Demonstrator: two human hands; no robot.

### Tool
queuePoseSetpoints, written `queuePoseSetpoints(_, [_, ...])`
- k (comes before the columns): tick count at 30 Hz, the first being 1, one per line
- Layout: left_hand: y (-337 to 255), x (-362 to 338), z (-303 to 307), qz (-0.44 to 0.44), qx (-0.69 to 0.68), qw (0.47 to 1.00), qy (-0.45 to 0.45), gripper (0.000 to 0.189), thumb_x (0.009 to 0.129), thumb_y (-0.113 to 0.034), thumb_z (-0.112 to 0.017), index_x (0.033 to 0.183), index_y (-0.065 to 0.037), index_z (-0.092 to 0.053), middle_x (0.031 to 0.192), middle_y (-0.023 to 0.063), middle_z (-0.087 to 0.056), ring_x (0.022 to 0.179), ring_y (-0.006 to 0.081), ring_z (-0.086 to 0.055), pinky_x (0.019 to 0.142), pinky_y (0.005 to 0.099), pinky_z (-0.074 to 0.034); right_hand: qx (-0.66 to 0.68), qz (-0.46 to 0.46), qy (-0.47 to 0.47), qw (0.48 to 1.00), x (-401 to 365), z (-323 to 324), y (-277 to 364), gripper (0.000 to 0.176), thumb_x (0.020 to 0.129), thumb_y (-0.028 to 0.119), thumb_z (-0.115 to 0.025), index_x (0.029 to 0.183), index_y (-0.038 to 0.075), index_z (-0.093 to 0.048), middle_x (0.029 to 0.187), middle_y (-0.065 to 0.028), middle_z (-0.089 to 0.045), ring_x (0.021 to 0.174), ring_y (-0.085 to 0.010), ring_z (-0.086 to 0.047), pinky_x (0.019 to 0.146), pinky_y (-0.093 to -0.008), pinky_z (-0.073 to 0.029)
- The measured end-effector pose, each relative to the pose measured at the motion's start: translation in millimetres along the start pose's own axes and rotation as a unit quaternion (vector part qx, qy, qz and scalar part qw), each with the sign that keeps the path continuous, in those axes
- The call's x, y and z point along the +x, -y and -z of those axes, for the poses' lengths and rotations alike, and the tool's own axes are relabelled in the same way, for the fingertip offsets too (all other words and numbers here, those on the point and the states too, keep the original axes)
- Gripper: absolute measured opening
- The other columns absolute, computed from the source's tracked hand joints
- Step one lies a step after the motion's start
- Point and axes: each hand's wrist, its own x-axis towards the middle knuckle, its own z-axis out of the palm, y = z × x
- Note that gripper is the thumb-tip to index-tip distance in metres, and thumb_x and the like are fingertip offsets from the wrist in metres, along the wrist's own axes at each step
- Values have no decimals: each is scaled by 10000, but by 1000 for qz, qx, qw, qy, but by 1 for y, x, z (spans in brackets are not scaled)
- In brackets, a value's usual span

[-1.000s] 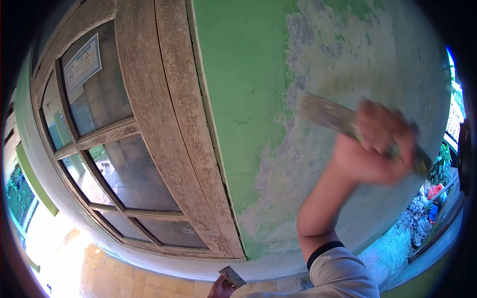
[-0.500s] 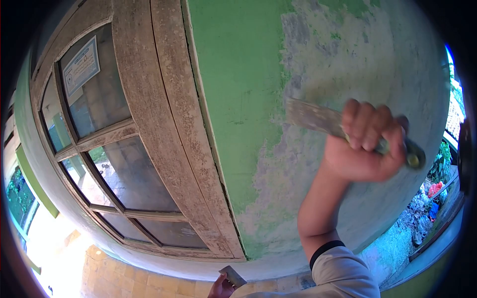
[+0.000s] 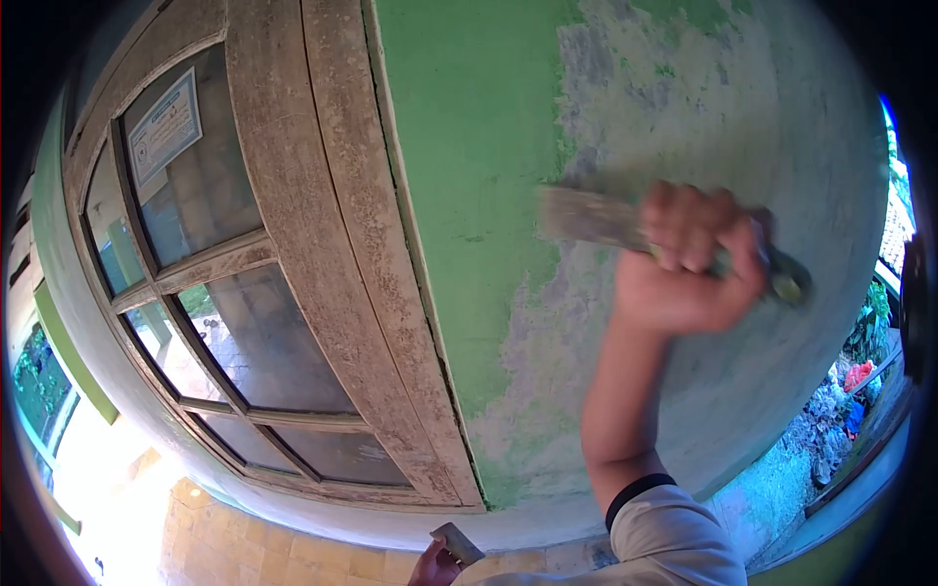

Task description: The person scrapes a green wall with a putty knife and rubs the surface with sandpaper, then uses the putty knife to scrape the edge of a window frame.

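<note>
My right hand is raised in front of the wall, its fingers wrapped round the handle of a paint scraper. The worn, broad blade points left and overlaps the border between green paint and the bare, greyish patch; motion blurs it. Low in the view, my left hand, partly cut off by the frame's edge, grips a flat grey rectangular piece between thumb and fingers. Its exact kind does not show.
Left of the green paint stands a weathered wooden frame with glass panes and a paper notice. Yellowish floor tiles run below. Beyond the wall's right edge lies a heap of mixed items.
My right hand has moved left and slightly up with the scraper, bringing the blade's end further over the green paint. My left hand stays in place.
</note>
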Motion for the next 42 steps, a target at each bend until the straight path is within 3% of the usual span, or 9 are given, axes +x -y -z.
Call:
queuePoseSetpoints(2, [0,0,0,5,-2,1000,-5,450,828,-243,-652,1217,-128,-457,1186,78,-519,1150,289,-465,1006,531,-329,112,-76,-15,991,-3,-12,-11,276,889,219,-394,633,118,-372,573,-9,-402,467,-108,-365,527,-291,-307])
queuePoseSetpoints(6, [1,-4,-18,-15,22,999,44,271,857,-287,-598,1051,-97,-604,1011,67,-636,969,244,-579,852,418,-459,83,25,48,995,5,-11,39,231,907,215,-396,700,115,-379,576,-11,-406,475,-110,-370,537,-298,-315])
queuePoseSetpoints(9, [-2,7,4,21,-18,1000,-14,456,825,-237,-655,1219,-125,-455,1191,81,-516,1166,292,-455,1011,529,-325,68,-7,29,997,-1,-11,4,229,913,240,-397,729,105,-422,582,-4,-416,482,-105,-380,545,-294,-318])
queuePoseSetpoints(11, [-1,2,-6,22,-11,1000,-12,460,824,-236,-656,1221,-122,-452,1192,84,-514,1168,293,-453,1011,529,-325,61,-67,6,996,0,-12,0,269,920,278,-401,717,104,-436,588,4,-419,478,-99,-378,544,-291,-316])
queuePoseSetpoints(18, [-2,4,-16,18,1,1000,-11,455,825,-230,-653,1220,-124,-453,1192,85,-512,1165,294,-457,1009,532,-326,34,26,33,999,-3,-5,28,289,905,269,-411,656,123,-404,587,6,-408,476,-100,-362,545,-291,-319])
queuePoseSetpoints(28, [-1,3,-7,18,-16,1000,-18,420,834,-231,-643,1203,-126,-472,1167,79,-534,1153,298,-468,1002,533,-336,88,13,16,996,-12,-3,30,205,910,208,-405,734,104,-410,565,-5,-408,458,-105,-365,525,-283,-314])
queuePoseSetpoints(32, [0,1,-5,30,-22,999,-22,414,838,-226,-638,1205,-125,-474,1166,79,-535,1147,296,-474,1004,528,-342,107,-87,-35,990,-25,-3,-4,242,912,245,-399,704,121,-412,571,-1,-410,466,-95,-369,517,-282,-313])
queuePoseSetpoints(38, [0,0,-14,9,-22,999,-22,412,841,-223,-635,1206,-124,-474,1161,72,-537,1136,292,-481,1004,528,-344,39,44,-16,998,-23,-6,27,235,905,254,-402,705,131,-398,560,8,-384,473,-89,-359,518,-275,-312])
queuePoseSetpoints(42, [-1,-2,-12,23,-10,999,-25,408,843,-227,-633,1207,-129,-478,1161,67,-540,1137,282,-480,1006,524,-342,117,-112,-33,986,-34,-10,-13,224,911,225,-396,710,128,-378,565,5,-392,453,-85,-338,517,-282,-311])
